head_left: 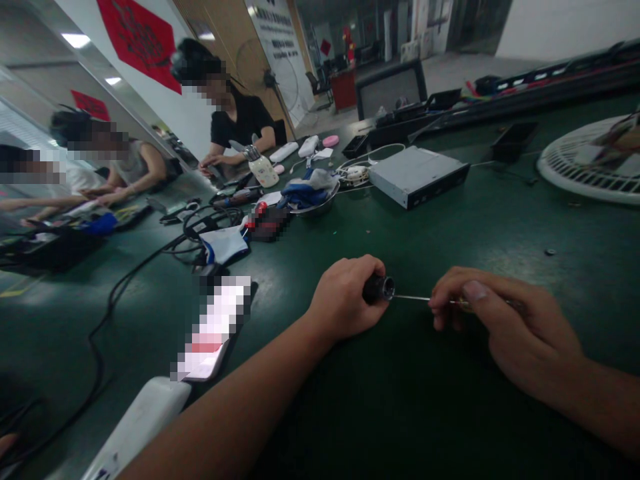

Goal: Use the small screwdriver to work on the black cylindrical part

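My left hand (347,297) is wrapped around a black hollow cylindrical part (386,288), whose round open end faces right. In my right hand (505,320) is a screwdriver (413,298) with a thin metal shaft and a yellowish handle mostly covered by my fingers. The shaft points left, and its tip meets the open end of the black part; how far in it reaches cannot be made out. Both hands are low over the green tabletop (320,407).
To the left lie a phone (215,333), a white device (140,427) and a black cable (107,300). Farther back are a bowl with blue cloth (313,193), a silver disc drive (417,173) and a white fan grille (590,167). Several people sit across the table.
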### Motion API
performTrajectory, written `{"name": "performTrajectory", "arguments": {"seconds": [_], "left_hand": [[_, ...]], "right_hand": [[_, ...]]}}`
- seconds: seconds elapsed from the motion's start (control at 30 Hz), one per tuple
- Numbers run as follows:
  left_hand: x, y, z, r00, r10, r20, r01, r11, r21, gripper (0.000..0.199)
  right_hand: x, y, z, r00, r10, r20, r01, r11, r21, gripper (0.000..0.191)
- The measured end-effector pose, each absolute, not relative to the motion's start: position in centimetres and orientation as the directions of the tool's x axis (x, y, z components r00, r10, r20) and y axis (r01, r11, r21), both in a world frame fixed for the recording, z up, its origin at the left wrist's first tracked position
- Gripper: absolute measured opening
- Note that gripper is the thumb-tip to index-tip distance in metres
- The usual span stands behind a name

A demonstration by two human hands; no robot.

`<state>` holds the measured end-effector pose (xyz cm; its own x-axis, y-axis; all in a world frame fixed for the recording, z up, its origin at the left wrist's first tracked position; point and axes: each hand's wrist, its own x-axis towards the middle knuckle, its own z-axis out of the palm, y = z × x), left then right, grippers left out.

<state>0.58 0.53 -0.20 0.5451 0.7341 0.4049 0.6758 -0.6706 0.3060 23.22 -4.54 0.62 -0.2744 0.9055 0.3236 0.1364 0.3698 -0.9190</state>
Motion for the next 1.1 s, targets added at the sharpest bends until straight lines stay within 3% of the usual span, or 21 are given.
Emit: {"name": "performTrajectory", "arguments": {"seconds": [0.13,0.3,0.5,0.67,0.87,1.1], "left_hand": [[0.54,0.52,-0.24,0.547,0.731,0.407,0.673,-0.673,0.305,0.021],[0.61,0.57,-0.12,0.553,0.728,0.405,0.675,-0.676,0.296,0.021],[0.61,0.54,-0.22,0.545,0.737,0.4,0.685,-0.666,0.295,0.021],[0.66,0.61,-0.27,0.548,0.737,0.396,0.682,-0.667,0.299,0.02],[0.62,0.63,-0.4,0.542,0.746,0.388,0.687,-0.659,0.308,0.022],[0.62,0.59,-0.28,0.547,0.74,0.391,0.685,-0.664,0.3,0.022]], "right_hand": [[23.2,-4.61,0.57,-0.193,0.933,0.304,0.157,0.335,-0.929,0.034],[23.37,-4.6,0.57,-0.287,0.899,0.332,0.116,0.376,-0.919,0.034],[23.12,-4.49,0.57,-0.178,0.945,0.274,0.173,0.304,-0.937,0.034],[23.28,-4.46,0.44,-0.286,0.904,0.318,0.102,0.358,-0.928,0.034],[23.29,-4.49,0.25,-0.191,0.941,0.279,0.167,0.311,-0.935,0.034],[23.23,-4.47,0.45,-0.275,0.904,0.328,0.127,0.372,-0.919,0.035]]}}
